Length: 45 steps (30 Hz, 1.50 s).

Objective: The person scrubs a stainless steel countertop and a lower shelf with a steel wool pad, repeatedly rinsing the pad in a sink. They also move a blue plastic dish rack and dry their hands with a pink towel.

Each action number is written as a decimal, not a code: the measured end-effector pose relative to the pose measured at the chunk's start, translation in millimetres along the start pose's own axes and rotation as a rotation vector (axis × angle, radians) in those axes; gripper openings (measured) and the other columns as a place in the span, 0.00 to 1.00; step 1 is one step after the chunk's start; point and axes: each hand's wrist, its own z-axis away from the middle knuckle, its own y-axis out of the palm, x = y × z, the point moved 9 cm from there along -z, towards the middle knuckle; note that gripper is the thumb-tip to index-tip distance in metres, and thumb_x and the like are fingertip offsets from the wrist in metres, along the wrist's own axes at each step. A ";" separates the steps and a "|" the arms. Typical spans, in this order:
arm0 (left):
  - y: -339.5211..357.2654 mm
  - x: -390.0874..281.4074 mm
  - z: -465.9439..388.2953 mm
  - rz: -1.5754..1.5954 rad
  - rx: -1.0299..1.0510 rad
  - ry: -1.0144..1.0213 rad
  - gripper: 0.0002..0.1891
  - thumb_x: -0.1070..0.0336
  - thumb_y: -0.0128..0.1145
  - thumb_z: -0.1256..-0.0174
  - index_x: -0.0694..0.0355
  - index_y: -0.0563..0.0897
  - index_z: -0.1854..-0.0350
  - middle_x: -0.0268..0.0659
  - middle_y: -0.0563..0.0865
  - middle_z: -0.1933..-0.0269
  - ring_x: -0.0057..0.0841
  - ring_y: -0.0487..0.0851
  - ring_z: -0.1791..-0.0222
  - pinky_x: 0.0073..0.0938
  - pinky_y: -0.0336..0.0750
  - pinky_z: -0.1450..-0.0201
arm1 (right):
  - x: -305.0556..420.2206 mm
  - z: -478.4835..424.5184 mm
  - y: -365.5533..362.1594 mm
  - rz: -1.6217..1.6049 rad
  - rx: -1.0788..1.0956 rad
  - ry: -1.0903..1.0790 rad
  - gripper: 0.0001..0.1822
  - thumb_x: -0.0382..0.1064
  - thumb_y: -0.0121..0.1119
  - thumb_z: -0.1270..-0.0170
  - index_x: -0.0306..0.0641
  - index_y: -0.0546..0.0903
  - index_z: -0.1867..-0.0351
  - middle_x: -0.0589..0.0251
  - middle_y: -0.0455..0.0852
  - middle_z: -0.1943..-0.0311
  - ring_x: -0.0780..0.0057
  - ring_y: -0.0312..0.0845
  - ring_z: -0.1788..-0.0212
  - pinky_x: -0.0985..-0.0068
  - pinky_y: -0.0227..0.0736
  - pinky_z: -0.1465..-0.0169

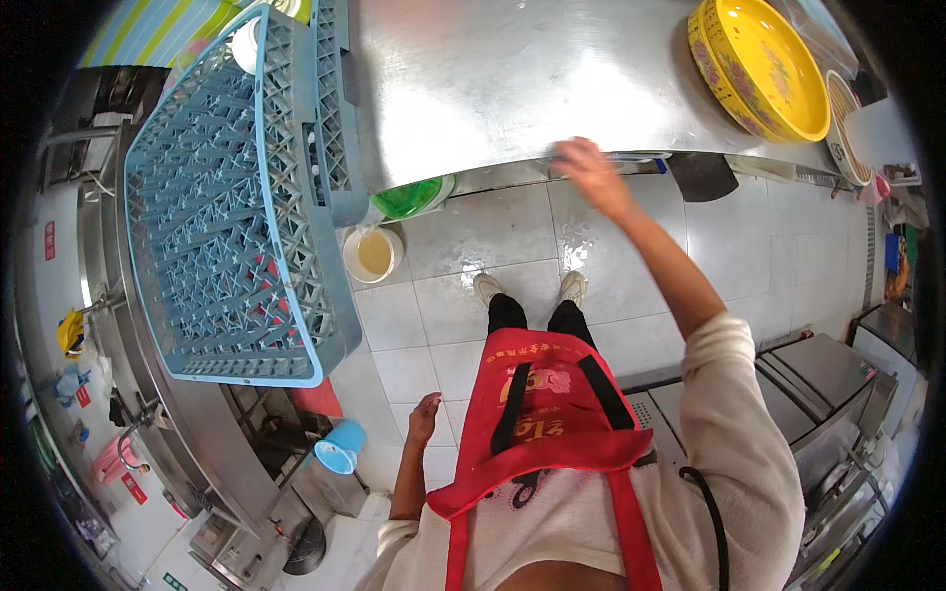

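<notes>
My right hand (589,176) is stretched out at the front edge of a stainless steel table (510,81). Its fingers are blurred, and whether they grip anything there is unclear. Below that edge, beside the hand, blue and dark items (643,157) partly show, along with a dark flat piece (703,177). My left hand (424,419) hangs low over the tiled floor, left of my red apron (550,399). Its fingers are loosely bent, with no object plainly in them.
Blue plastic dish racks (214,221) stand at the left. Beneath the table are a green basin (410,198) and a white bucket (373,255) of cloudy liquid. Stacked yellow floral basins (772,66) sit at the table's right. Wet patches mark the floor tiles (473,247); a blue bucket (340,445) is lower left.
</notes>
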 end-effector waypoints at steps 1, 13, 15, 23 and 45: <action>-3.5 0.0 -3.9 0.016 -0.009 0.033 0.18 0.53 0.45 0.39 0.60 0.75 0.55 0.39 0.80 0.60 0.25 0.76 0.56 0.23 0.68 0.53 | -25.7 24.0 -26.3 0.065 -0.059 0.074 0.12 0.29 0.52 0.58 0.38 0.77 0.67 0.61 0.73 0.55 0.60 0.64 0.49 0.69 0.62 0.47; 1.1 26.3 -13.1 0.126 -0.001 0.062 0.17 0.53 0.44 0.38 0.58 0.75 0.55 0.40 0.80 0.59 0.28 0.76 0.55 0.23 0.67 0.53 | -180.2 219.5 -64.6 -0.811 -1.459 1.229 0.10 0.27 0.56 0.51 0.35 0.76 0.65 0.63 0.76 0.66 0.73 0.71 0.62 0.76 0.67 0.58; -1.4 15.7 -8.5 0.078 -0.004 0.081 0.17 0.53 0.44 0.38 0.58 0.75 0.55 0.40 0.80 0.59 0.28 0.76 0.55 0.23 0.67 0.53 | -185.2 219.0 -31.5 -0.897 -1.612 1.375 0.11 0.26 0.56 0.52 0.34 0.74 0.64 0.65 0.77 0.69 0.77 0.71 0.67 0.79 0.68 0.63; 3.2 37.6 0.2 0.192 -0.011 0.003 0.18 0.54 0.47 0.39 0.61 0.74 0.53 0.34 0.79 0.61 0.20 0.74 0.58 0.19 0.67 0.54 | -103.0 129.8 51.8 -0.964 -1.358 1.726 0.08 0.30 0.43 0.46 0.38 0.60 0.66 0.64 0.65 0.67 0.77 0.59 0.66 0.79 0.61 0.61; -7.4 56.6 11.8 0.163 -0.068 -0.017 0.15 0.57 0.46 0.39 0.61 0.76 0.56 0.39 0.80 0.59 0.24 0.76 0.56 0.21 0.68 0.53 | 84.8 -31.0 177.5 -2.553 -0.644 2.017 0.19 0.41 0.26 0.36 0.38 0.64 0.50 0.53 0.67 0.49 0.57 0.60 0.47 0.45 0.53 0.47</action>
